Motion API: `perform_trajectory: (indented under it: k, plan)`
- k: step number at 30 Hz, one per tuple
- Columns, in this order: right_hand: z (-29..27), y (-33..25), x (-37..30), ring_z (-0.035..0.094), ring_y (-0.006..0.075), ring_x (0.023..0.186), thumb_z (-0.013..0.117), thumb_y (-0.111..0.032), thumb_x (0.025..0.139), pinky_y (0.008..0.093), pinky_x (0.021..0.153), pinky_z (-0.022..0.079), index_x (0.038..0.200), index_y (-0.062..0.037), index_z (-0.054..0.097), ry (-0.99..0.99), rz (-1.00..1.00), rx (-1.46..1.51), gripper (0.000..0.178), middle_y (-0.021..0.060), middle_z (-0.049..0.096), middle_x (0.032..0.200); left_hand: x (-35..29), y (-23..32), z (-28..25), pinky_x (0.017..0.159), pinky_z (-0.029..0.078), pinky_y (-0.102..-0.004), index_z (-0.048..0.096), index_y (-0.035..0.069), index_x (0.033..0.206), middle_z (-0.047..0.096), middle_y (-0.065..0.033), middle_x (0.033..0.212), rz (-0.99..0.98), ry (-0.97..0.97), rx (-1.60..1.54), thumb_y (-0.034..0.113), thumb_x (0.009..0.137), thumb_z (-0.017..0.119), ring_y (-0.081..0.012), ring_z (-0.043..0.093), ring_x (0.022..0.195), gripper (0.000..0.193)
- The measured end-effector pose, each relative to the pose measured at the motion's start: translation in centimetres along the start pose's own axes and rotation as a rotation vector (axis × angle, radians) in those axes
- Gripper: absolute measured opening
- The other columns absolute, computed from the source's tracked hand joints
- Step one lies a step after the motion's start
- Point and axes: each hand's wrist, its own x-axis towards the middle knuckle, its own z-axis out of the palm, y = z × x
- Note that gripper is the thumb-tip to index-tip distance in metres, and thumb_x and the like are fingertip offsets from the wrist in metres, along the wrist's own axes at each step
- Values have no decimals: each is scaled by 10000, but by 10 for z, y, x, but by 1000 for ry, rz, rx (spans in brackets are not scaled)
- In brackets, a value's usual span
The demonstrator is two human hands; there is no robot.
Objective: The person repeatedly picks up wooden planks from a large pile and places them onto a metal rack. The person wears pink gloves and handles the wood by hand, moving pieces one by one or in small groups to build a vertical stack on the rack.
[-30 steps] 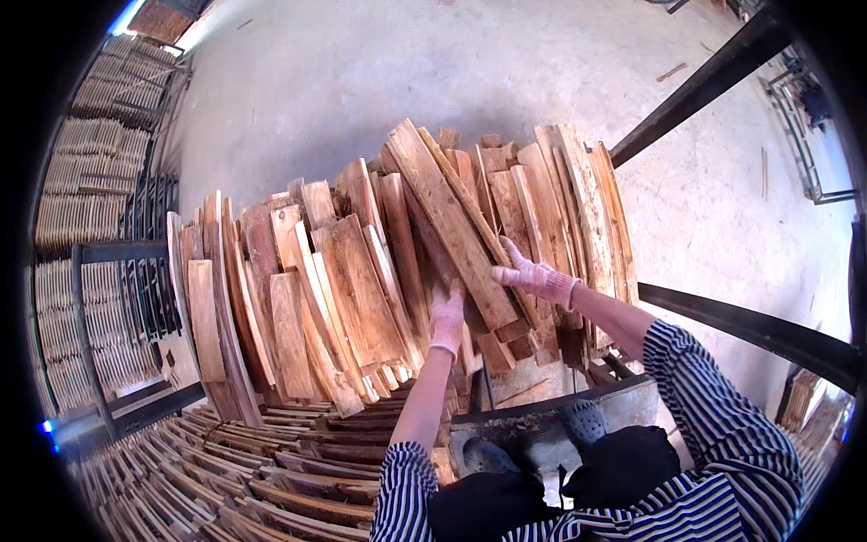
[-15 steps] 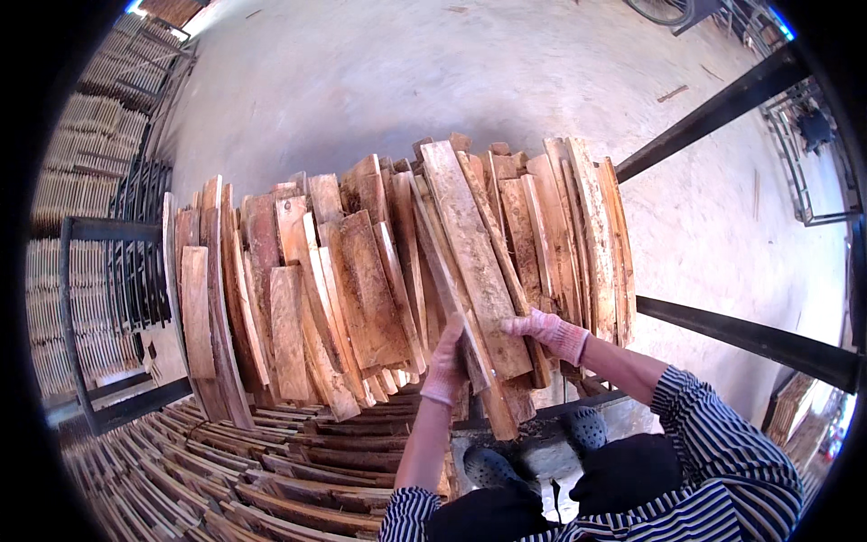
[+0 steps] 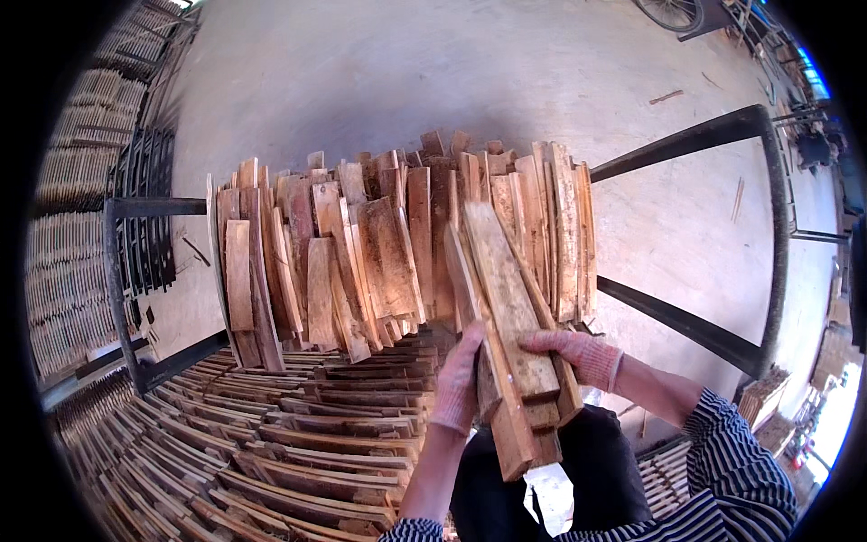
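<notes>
Between my two gloved hands is a bundle of rough wooden boards (image 3: 510, 307), lifted at its near end and tilted toward me. My left hand (image 3: 459, 379) presses against the bundle's left side, its fingers partly hidden by the wood. On the right side my right hand (image 3: 578, 355) grips it, thumb lying over the top board. Beyond the bundle, a row of upright boards (image 3: 379, 244) of uneven length stands packed on a dark metal frame (image 3: 695, 140). Where the far ends of the held boards overlap that row, I cannot tell whether they touch.
Layered wooden slats (image 3: 298, 452) fill the lower left, close to my left forearm. Tall stacks of slats (image 3: 81, 262) line the far left. The metal frame's bars reach out at right over the concrete floor (image 3: 361, 81). A bicycle wheel (image 3: 673, 11) shows at the top right.
Both hands have drawn the bundle of boards nearer to me, out from the row. The view has shifted, so the row now appears farther off and more slats show below.
</notes>
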Motion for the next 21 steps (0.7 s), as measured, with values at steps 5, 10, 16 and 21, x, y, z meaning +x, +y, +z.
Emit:
perform_trajectory:
  k: [5,10,16,21]
  plan:
    - [-26,-20,68,738,269,974,689,-293,938,463,870,620,1273,-11,594,-107,80,113,448,158,719,1148,55,2,-18,1007,509,-377,570,24,1363,651,-126,1281,-144,-95,-5,440,898,726,-239,640,1131,643]
    - [-14,7,57,749,282,929,693,-253,943,452,861,624,1205,-6,635,-65,-8,106,365,157,736,1096,17,13,-6,880,567,-415,614,34,1247,702,-126,1131,-122,8,94,437,849,753,-281,687,961,583]
    - [15,39,-124,726,199,971,750,-280,915,349,876,605,1292,12,619,-110,-76,-242,494,109,731,1138,-148,-43,38,907,577,-393,495,3,1375,647,-140,1207,183,4,91,409,803,811,-267,665,1049,769]
    - [16,39,-258,670,170,1093,762,-269,897,324,979,539,1335,15,597,-295,-275,-385,547,112,686,1245,-288,-83,99,1129,409,-411,261,12,1508,484,-135,1441,392,-72,55,283,718,891,-259,525,1294,1046]
